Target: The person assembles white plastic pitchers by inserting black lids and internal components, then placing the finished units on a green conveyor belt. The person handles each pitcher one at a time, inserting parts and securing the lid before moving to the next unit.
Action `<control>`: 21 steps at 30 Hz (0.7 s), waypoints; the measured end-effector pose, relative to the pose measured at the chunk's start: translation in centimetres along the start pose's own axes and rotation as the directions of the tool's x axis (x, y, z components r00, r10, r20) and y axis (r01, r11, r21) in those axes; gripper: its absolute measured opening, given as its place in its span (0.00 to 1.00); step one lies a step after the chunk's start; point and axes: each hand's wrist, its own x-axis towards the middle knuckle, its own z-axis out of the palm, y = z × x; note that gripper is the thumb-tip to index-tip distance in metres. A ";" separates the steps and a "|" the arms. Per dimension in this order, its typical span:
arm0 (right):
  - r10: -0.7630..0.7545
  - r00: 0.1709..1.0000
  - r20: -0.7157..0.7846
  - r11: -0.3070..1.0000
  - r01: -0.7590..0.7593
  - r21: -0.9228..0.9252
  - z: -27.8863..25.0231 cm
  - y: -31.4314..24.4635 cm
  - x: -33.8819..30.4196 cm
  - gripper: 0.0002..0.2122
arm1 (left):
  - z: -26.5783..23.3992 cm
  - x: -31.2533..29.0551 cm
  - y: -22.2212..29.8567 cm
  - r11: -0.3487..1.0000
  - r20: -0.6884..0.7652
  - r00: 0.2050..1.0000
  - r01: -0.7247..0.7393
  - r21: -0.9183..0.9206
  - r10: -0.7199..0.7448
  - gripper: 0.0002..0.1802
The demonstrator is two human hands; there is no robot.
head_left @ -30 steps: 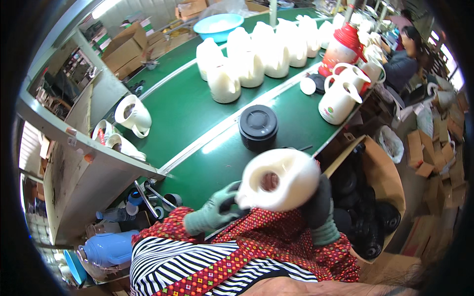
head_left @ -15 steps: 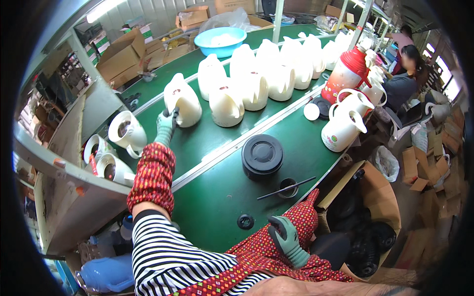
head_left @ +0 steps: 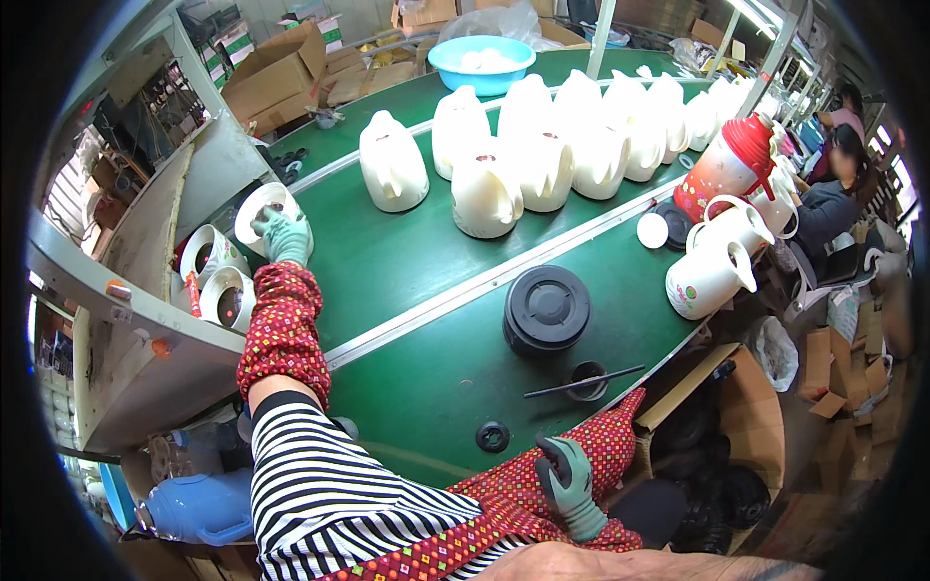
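Observation:
My left hand (head_left: 283, 237), in a green glove with dark fingertips, reaches out to the left. Its fingers bend over the open rim of a white jug (head_left: 300, 215) and grip it; the fingertips are partly hidden inside. Close by it are two more open white jugs (head_left: 211, 248) (head_left: 227, 296). Gloved likewise, my right hand (head_left: 570, 484) rests at my lap over the red patterned apron (head_left: 601, 445). Its fingers are loosely curled and apart, with nothing visible in them. A black ring-shaped part (head_left: 492, 437) lies on the green bench to its left.
White jugs (head_left: 487, 194) stand in rows on the green bench (head_left: 426, 261). Nearer are a black round container (head_left: 545, 308) and a small dark cup (head_left: 587, 379) with a rod across it. Right of them stand a red flask (head_left: 727, 165) and a carton (head_left: 756, 407) of black parts.
My left hand has let go of a jug in the bench row and moved left to the open jug. The released jug stands slightly farther back. My view has shifted; my right hand stays at my lap.

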 end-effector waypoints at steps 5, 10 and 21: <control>-0.056 0.998 -0.002 0.998 0.056 -0.012 0.2 0.1 0.0 0.17 | 0.1 0.7 -4.0 0.999 0.080 0.997 0.011 0.037 -0.014 0.38; -0.050 0.999 0.019 0.996 0.048 0.075 -1.3 -1.6 1.6 0.22 | -5.2 -8.6 0.1 0.933 0.088 0.950 -0.271 -0.236 0.298 0.30; 0.481 0.793 0.375 0.633 -0.609 0.478 -6.2 -15.2 8.6 0.33 | -27.5 -31.5 0.6 0.109 0.036 0.117 -0.713 -0.693 0.993 0.31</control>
